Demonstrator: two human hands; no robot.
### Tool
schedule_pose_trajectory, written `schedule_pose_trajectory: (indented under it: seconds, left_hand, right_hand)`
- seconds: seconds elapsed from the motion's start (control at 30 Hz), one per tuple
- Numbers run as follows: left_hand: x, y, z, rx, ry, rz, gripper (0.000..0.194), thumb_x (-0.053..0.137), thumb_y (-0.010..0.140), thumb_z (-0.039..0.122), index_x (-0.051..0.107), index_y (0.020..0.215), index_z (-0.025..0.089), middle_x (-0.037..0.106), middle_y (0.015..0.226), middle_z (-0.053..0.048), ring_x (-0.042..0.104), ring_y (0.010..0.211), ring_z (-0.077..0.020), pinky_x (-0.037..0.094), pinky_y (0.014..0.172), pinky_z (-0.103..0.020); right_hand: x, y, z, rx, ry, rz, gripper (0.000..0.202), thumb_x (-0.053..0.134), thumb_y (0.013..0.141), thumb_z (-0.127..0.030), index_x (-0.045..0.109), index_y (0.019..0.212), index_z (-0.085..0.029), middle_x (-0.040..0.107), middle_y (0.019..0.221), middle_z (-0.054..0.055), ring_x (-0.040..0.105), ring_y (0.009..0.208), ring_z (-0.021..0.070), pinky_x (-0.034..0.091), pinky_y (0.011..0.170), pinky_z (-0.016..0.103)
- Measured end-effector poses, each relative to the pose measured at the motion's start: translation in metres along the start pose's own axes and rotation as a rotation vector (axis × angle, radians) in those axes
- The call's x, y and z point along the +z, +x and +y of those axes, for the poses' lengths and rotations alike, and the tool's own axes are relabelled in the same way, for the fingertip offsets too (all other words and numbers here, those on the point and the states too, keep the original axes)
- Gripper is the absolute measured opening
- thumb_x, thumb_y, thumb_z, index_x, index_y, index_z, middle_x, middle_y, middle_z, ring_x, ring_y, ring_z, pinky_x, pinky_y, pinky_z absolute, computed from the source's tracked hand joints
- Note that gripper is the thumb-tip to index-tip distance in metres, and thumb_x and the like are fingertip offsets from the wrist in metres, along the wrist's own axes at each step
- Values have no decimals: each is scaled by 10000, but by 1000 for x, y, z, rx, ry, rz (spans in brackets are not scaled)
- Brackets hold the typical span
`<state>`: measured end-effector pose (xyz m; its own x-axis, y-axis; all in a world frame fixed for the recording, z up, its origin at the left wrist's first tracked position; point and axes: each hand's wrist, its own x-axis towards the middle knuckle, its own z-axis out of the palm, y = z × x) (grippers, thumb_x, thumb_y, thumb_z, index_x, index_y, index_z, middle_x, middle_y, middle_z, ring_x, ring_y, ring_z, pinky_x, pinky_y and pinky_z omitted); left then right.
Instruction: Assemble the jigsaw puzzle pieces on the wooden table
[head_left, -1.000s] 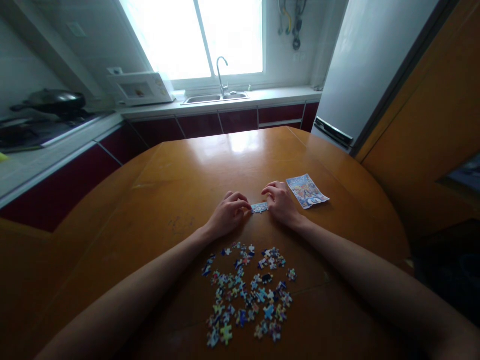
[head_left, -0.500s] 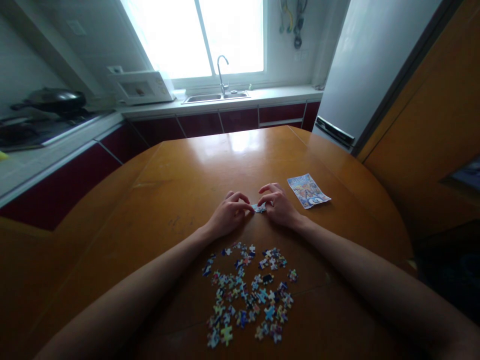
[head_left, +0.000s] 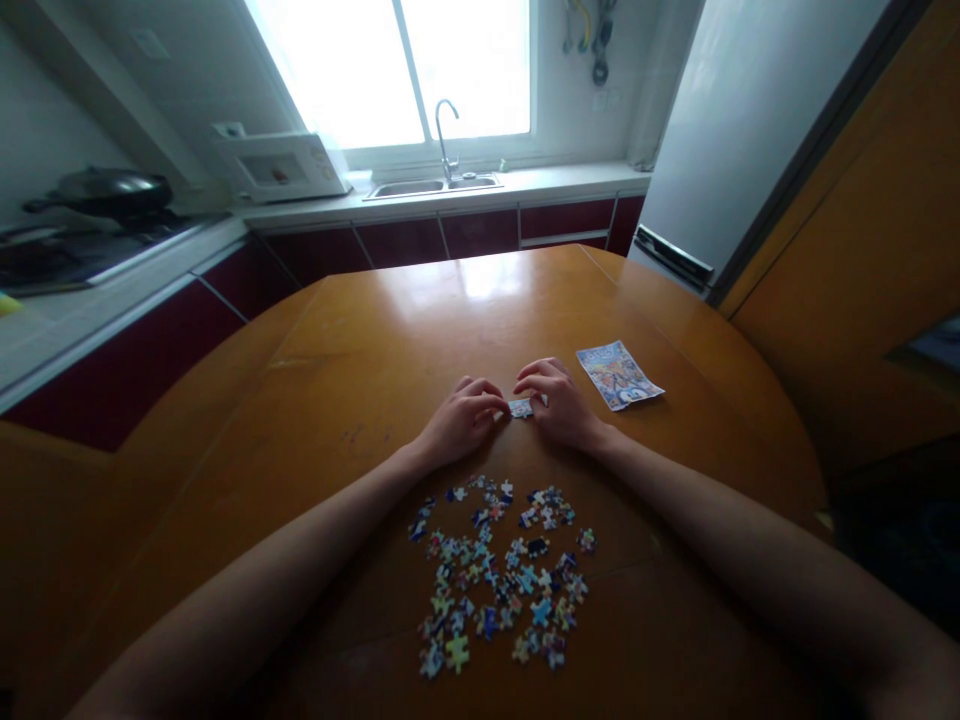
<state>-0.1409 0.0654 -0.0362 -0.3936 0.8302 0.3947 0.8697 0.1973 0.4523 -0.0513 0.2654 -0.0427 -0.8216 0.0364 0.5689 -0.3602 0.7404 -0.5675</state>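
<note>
Small joined jigsaw puzzle pieces lie flat on the wooden table, between my two hands. My left hand has its thumb and forefinger pinched at the left edge of these pieces. At their right edge, my right hand holds them with curled fingers, the thumb low and the forefinger arched above. The fingers partly cover both ends of the pieces. Nearer to me, many loose jigsaw pieces are spread between my forearms, in blue, green, white and dark colours.
A printed picture sheet lies right of my right hand. The wooden table has a rounded edge. Beyond it are a counter with a sink, a microwave, a pan on the stove and a fridge.
The view has shifted slightly. My right forefinger has lifted a little from the joined pieces, so more of their surface shows. Both hands stay in about the same place.
</note>
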Motion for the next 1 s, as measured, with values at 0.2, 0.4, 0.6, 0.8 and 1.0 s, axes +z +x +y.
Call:
schedule_pose_trajectory:
  seconds: [0.2, 0.4, 0.6, 0.8, 1.0]
  left_hand:
    - [-2, 0, 4, -3, 40, -47, 289, 549, 858, 50, 730, 979, 239, 661, 1060, -36, 515, 1017, -226, 471, 935, -381]
    - [-2, 0, 5, -10, 43, -54, 289, 534, 855, 51, 717, 976, 239, 647, 1065, -30, 497, 1031, -226, 456, 953, -378]
    - [-5, 0, 8, 9, 25, -62, 244, 526, 857, 67, 667, 983, 221, 633, 1099, -35, 496, 1049, -225, 443, 977, -384]
    - [-5, -1, 9, 29, -13, -26, 167, 512, 876, 97, 588, 979, 204, 628, 1059, -40, 506, 1037, -222, 446, 960, -376]
    - [-5, -1, 8, 27, -6, -26, 182, 507, 891, 112, 603, 1011, 210, 635, 1068, -45, 508, 1044, -227, 452, 962, -392]
  right_hand:
    - [1, 2, 4, 55, -20, 126, 305, 535, 792, 9, 726, 899, -203, 681, 945, 75, 582, 999, 248, 489, 912, 404]
    - [3, 1, 8, 56, -27, 128, 270, 548, 804, -13, 721, 869, -211, 682, 940, 70, 580, 1003, 248, 478, 923, 409]
    - [3, 1, 8, 76, -19, 124, 265, 548, 809, -23, 722, 860, -217, 680, 934, 66, 575, 1004, 244, 479, 923, 402]
    - [2, 0, 7, 84, -10, 111, 262, 546, 803, -23, 716, 854, -216, 675, 932, 64, 575, 993, 240, 477, 918, 401]
    - [2, 1, 7, 85, -4, 111, 265, 542, 802, -18, 716, 851, -211, 674, 933, 70, 576, 998, 243, 479, 922, 407]
